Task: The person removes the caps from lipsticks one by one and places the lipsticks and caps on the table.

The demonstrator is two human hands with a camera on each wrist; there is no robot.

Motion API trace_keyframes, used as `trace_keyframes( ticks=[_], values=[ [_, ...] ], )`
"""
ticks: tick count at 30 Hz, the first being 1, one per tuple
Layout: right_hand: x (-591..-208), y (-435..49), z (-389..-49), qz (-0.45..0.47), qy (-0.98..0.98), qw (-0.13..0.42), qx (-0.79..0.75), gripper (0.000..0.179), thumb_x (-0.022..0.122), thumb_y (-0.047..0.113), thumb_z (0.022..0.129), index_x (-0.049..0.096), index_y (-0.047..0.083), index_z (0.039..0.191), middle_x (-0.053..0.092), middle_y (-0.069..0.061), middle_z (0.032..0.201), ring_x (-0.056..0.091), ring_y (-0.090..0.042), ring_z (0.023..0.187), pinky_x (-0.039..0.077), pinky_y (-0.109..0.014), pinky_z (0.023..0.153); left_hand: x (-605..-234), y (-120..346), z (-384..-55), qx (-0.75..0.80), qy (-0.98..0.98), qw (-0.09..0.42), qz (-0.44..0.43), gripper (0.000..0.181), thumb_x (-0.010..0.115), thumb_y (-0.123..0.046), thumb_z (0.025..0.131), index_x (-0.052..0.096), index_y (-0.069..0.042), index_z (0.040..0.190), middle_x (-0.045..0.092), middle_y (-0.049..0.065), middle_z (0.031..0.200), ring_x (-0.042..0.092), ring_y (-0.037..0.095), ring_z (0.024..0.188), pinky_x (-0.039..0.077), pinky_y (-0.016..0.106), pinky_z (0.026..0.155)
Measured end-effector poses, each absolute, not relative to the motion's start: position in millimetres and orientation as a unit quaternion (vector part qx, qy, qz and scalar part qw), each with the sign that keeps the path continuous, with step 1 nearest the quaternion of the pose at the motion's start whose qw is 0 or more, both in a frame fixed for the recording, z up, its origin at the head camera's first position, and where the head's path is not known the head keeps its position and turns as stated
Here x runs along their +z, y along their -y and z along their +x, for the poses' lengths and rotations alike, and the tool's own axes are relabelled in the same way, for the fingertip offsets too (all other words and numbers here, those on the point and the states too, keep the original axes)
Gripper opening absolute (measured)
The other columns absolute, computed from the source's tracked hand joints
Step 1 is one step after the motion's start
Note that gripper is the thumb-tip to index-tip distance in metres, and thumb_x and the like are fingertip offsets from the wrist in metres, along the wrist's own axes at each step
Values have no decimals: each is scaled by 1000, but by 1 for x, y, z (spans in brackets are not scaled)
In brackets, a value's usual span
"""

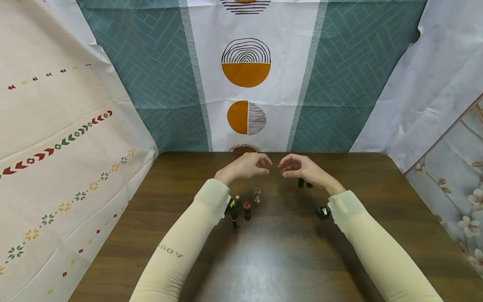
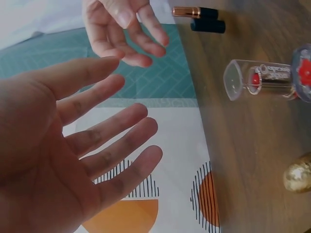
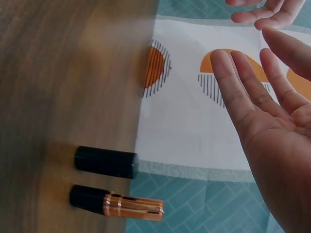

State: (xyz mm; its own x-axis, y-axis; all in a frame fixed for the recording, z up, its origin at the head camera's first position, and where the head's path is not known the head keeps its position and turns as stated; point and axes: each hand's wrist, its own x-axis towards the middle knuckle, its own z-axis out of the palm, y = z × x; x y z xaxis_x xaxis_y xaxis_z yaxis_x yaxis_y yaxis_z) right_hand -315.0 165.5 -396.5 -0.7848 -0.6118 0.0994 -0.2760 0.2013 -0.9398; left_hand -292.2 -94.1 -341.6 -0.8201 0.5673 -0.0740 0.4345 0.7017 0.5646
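My left hand (image 1: pixel 245 167) hovers above the far part of the table, fingers loosely bent and spread, with nothing in its grasp. Facing it across a small gap is my right hand (image 1: pixel 303 167), relaxed and also holding nothing. Below the right hand stand a black cap (image 3: pixel 106 162) and a lipstick (image 3: pixel 133 206) with a black base and copper-coloured upper part, apart from each other. Nearer the left hand are a clear tube (image 2: pixel 267 77) with red inside, a dark container with a red top (image 1: pixel 247 211) and a rounded gold item (image 2: pixel 297 175).
A dark slim item (image 1: pixel 235 217) stands beside the left wrist camera, partly hidden by it. The brown wooden table (image 1: pixel 279 260) ends at a patterned cloth (image 1: pixel 249 92) behind. Another cloth (image 1: pixel 75 167) hangs along the left side.
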Motion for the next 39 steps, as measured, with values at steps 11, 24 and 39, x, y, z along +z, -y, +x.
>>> trace_keyframes(
  ticks=[11, 24, 39],
  values=[
    [-411, -158, -314, -304, -764, 162, -546, 30, 70, -3, 96, 60, -6, 124, 64, -18, 120, 57, -52, 121, 56, -34, 93, -345, 97, -282, 247, -908, 182, 284, 28, 70, -20, 102, 68, -11, 128, 69, 7, 124, 63, 22, 114, 51, 40, 101],
    [-426, -155, -313, -306, -752, 186, -554, 31, 73, -2, 94, 60, -5, 122, 65, -18, 116, 55, -56, 119, 55, -34, 92, -355, 96, -281, 211, -911, 195, 297, 27, 74, -18, 99, 70, -12, 125, 70, 5, 119, 64, 20, 110, 51, 40, 101],
    [-441, -148, -306, -299, -742, 215, -560, 30, 67, -7, 95, 58, -8, 124, 54, -41, 127, 53, -60, 120, 55, -34, 91, -366, 101, -275, 212, -907, 218, 290, 27, 77, -17, 97, 70, -13, 122, 68, 9, 118, 62, 18, 102, 52, 39, 94]
  ],
)
